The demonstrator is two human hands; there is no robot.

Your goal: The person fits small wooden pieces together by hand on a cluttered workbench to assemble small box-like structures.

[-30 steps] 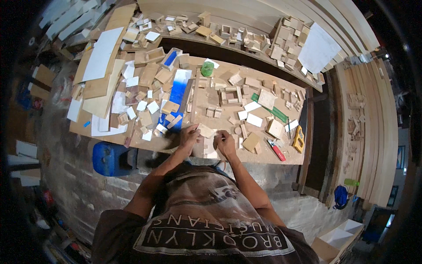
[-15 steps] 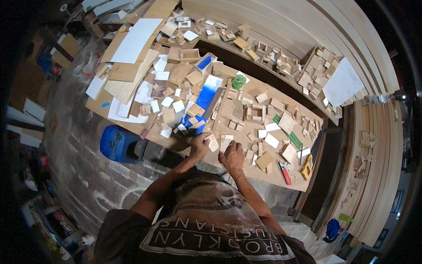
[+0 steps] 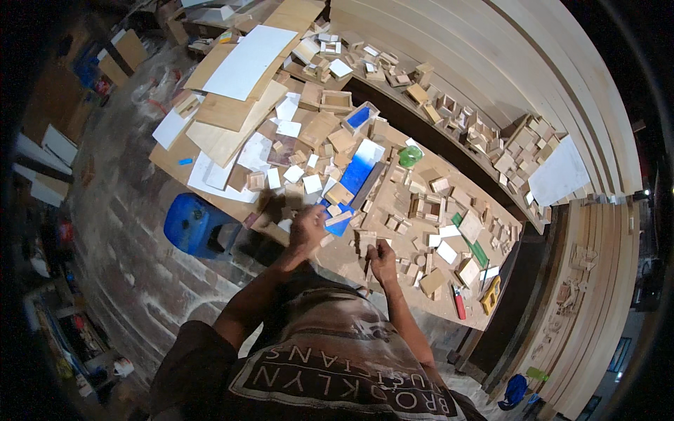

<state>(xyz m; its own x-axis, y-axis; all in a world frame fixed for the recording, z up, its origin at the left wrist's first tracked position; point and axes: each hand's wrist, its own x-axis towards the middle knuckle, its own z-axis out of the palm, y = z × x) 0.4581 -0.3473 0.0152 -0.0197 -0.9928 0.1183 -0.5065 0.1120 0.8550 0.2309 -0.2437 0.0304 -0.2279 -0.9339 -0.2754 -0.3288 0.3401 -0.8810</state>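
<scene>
My right hand [image 3: 383, 261] is closed at the front edge of the workbench [image 3: 337, 263], its fingertips pinching a small pale wooden piece [image 3: 365, 241]. To its left, my left hand [image 3: 307, 228] is smeared by motion beside the blue strip [image 3: 340, 219] and loose wood offcuts. Whether anything is in its fingers cannot be made out. Small wooden blocks [image 3: 340, 194] and white square tiles [image 3: 312, 184] lie just beyond my left hand. Past my right hand are an open wooden frame [image 3: 426, 207] and more small blocks.
A red-handled tool [image 3: 459, 304] and a yellow-handled tool [image 3: 491, 295] lie at the bench's right end. A green tape roll [image 3: 411, 156] stands farther back. White sheets [image 3: 250, 62] and boards are stacked left, above a blue container [image 3: 191, 226]. Long planks [image 3: 597, 281] stand right.
My left hand has moved left, away from my right hand, and is now blurred; the pale wooden piece it held no longer shows clearly. My right hand now pinches a small wooden piece.
</scene>
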